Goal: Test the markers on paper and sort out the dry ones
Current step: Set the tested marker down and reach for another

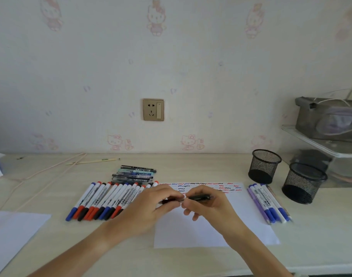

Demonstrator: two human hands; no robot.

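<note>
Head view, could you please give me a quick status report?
Left hand and right hand both grip one dark pen over the test paper. Scribble rows along its far edge. Nothing in the way.

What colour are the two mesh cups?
Black, both round wire-mesh pen cups, clearest in the head view.

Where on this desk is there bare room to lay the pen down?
Bare desk lies between the test paper and the near edge, and between the marker row and the second sheet at left. It is crowded right of the paper, where the small marker group and two mesh cups sit, and behind the row by the pen stack.
</note>
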